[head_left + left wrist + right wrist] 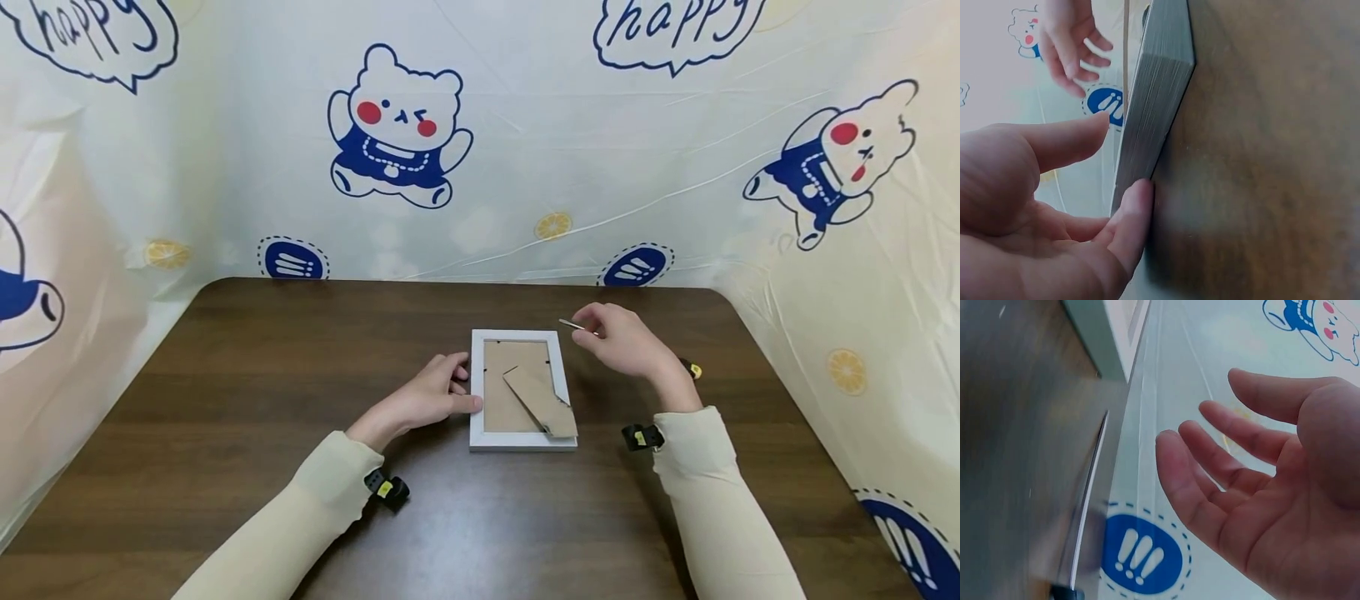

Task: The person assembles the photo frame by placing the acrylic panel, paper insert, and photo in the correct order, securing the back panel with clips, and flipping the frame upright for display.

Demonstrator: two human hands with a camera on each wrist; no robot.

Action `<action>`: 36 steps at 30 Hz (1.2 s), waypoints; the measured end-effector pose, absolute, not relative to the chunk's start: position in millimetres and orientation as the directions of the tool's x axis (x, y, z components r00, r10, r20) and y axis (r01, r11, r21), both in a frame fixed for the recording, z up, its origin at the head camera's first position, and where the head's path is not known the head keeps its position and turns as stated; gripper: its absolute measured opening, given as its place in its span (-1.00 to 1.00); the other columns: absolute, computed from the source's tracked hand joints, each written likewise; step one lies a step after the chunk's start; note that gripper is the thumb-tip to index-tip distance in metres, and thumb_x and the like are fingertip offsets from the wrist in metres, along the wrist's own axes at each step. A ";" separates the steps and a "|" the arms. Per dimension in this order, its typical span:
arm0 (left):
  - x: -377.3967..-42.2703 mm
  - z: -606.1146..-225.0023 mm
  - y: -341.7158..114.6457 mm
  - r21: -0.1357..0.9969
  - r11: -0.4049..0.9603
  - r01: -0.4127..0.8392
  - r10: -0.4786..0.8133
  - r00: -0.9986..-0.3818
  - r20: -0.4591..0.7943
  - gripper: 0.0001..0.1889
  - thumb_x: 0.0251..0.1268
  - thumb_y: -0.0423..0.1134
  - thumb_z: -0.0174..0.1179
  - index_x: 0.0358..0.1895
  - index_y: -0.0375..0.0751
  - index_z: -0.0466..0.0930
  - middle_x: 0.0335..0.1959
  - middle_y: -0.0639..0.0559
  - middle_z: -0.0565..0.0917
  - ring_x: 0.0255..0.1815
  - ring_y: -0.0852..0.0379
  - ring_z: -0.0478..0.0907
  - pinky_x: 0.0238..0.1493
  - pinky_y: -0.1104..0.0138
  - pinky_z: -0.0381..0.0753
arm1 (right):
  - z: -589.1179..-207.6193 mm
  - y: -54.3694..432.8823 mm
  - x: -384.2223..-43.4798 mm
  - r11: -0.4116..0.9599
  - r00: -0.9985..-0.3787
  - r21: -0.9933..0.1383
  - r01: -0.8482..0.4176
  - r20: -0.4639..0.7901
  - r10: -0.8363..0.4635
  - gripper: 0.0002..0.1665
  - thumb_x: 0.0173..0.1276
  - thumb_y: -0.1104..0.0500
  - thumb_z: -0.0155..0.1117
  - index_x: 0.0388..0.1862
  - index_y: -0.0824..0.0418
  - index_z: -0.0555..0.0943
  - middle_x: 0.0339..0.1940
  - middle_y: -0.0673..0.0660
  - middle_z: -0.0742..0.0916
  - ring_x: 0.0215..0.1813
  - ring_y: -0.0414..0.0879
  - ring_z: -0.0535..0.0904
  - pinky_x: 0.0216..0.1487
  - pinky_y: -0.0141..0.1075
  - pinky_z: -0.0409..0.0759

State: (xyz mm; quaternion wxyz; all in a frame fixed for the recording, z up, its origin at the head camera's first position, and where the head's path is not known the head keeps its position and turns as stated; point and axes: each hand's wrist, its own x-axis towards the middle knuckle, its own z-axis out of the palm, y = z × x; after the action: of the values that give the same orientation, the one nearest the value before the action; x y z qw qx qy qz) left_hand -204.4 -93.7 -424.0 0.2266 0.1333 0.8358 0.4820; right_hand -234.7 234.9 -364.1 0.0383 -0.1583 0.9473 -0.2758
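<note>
A white picture frame (pixel 476 375) lies face down on the table, its brown backing board (pixel 498 408) and brown stand leg (pixel 551 392) showing. Beside its left edge is my left hand (pixel 431 390), thumb at the rim. In the left wrist view, fingertips (pixel 1138 200) touch the frame's side (pixel 1147 100) close to the tabletop. To the frame's right, my right hand (pixel 618 337) hovers with fingers apart and loosely bent, holding nothing in the right wrist view. Near it a screwdriver (pixel 1089 500) with thin metal shaft and dark handle lies on the table, partly hidden by the hand in the head view.
The dark wooden table (pixel 262 375) ends at a back edge against a pale printed sheet (pixel 510 167), which also hangs at both sides. Each wrist carries a small black strap camera, such as the left one (pixel 387 490).
</note>
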 end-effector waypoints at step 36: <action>-180.9 -425.4 -84.6 0.781 0.617 0.098 0.423 -0.878 -0.224 0.27 -0.06 -0.04 0.74 0.71 -0.21 0.09 0.41 -0.20 0.23 0.35 -0.08 0.37 0.32 0.02 0.45 | -395.6 194.0 -236.2 0.762 -0.947 -0.648 -0.029 -0.227 -0.229 -0.43 0.67 0.10 0.20 0.48 0.38 0.40 0.07 0.37 0.67 -0.32 0.03 0.75 -0.22 -0.15 0.77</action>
State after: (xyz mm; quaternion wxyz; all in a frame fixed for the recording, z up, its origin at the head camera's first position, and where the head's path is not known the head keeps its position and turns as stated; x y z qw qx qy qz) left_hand -180.9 -84.6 -425.4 0.1975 0.1486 0.8772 0.4115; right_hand -236.2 194.0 -395.6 0.1478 -0.0696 0.9268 -0.3382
